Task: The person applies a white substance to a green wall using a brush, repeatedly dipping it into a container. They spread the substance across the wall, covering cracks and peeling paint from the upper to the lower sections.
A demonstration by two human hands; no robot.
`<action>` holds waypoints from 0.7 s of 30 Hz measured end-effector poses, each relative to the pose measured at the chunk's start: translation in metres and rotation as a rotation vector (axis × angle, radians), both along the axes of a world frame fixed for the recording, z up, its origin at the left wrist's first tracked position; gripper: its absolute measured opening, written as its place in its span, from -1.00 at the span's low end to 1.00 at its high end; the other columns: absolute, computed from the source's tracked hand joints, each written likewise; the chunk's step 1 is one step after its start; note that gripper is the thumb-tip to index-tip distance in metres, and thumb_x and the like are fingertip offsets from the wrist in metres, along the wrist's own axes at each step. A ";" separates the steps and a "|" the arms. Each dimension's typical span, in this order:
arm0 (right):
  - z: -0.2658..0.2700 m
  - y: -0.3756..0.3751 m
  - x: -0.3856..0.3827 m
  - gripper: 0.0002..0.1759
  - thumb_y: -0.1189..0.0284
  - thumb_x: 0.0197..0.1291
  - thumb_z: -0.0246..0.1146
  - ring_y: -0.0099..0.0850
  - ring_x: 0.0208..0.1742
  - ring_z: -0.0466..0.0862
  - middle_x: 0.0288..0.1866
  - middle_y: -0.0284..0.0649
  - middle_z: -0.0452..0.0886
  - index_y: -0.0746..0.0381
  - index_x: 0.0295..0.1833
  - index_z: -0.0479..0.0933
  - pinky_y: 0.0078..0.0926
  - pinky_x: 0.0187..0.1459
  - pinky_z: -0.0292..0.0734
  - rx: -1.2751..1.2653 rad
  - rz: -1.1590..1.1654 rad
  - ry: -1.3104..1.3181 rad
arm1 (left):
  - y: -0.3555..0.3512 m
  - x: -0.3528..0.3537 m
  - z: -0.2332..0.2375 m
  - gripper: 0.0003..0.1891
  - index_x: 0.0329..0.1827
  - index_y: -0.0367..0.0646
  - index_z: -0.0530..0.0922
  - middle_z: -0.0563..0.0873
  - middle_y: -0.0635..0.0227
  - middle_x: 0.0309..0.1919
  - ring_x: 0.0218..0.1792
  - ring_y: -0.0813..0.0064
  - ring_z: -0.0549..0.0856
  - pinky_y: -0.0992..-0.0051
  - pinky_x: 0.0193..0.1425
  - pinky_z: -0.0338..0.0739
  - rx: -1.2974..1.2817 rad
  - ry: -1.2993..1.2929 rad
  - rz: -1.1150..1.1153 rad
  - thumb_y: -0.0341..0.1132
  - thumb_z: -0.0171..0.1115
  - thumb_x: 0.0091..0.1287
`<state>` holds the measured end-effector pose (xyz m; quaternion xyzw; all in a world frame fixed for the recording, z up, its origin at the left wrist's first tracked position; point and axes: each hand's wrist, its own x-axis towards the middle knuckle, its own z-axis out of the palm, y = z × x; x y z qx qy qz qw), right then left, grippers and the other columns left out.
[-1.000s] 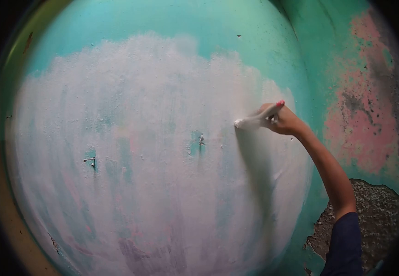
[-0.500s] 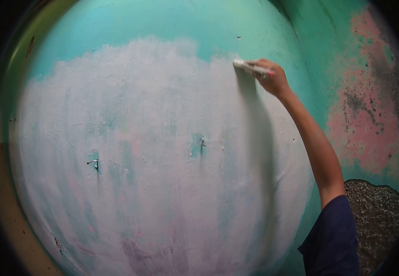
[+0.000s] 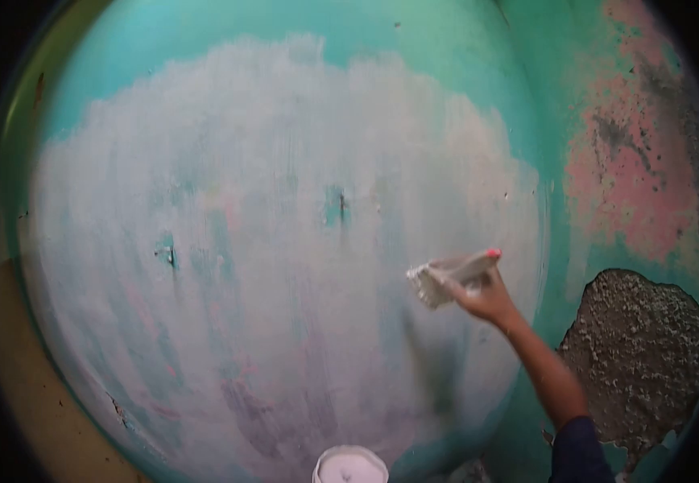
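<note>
My right hand [image 3: 482, 296] is wrapped round the handle of a paintbrush [image 3: 430, 286], whose wide bristles are coated with white paint and point left. The brush is in front of the wall [image 3: 285, 145], right of the middle, and its shadow falls below it. Whether the bristles touch the wall, I cannot tell. Thin white paint covers much of the turquoise wall, with streaks of turquoise and purple showing through. A bucket of white paint [image 3: 351, 465] shows at the bottom edge. My left hand is out of view.
Two small metal fittings, one near the middle [image 3: 342, 206] and one at the left [image 3: 170, 256], stick out of the wall. On the right, the adjoining wall has peeling pink patches [image 3: 631, 177] and a rough bare patch [image 3: 639, 362].
My right hand has come down from the upper edge of the white area with the brush. The view has tilted lower, and the paint bucket has come into sight. White paint reaches further at the upper right.
</note>
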<state>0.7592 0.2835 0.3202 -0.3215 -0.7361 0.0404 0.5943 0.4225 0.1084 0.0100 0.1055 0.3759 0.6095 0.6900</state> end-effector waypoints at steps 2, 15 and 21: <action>-0.051 -0.035 -0.027 -0.73 0.45 0.19 0.38 -0.50 -0.12 0.69 -0.14 -0.22 0.72 0.35 -0.04 0.63 -0.49 -0.03 0.60 -0.125 -0.020 0.070 | 0.005 0.003 0.009 -0.34 0.45 -0.23 0.26 0.55 0.07 0.20 0.19 0.11 0.59 0.07 0.24 0.60 0.038 -0.033 -0.027 -0.40 0.19 0.23; -0.252 -0.154 -0.133 -0.73 0.49 0.09 0.38 -0.58 -0.28 0.63 -0.26 -0.27 0.66 0.34 -0.09 0.60 -0.56 -0.28 0.57 -0.531 -0.298 0.518 | 0.009 0.010 0.038 -0.12 0.53 0.00 0.00 0.31 0.06 0.32 0.32 0.02 0.43 -0.03 0.26 0.52 0.357 0.029 -0.240 -0.38 0.21 0.11; -0.264 -0.177 -0.162 -0.73 0.47 0.05 0.41 -0.52 -0.41 0.67 -0.38 -0.19 0.69 0.33 -0.12 0.63 -0.53 -0.32 0.58 -0.462 -0.501 0.337 | -0.005 -0.002 0.022 -0.10 0.50 -0.06 0.01 0.35 0.14 0.32 0.36 0.19 0.41 0.18 0.44 0.34 0.280 -0.061 -0.270 -0.59 0.24 0.06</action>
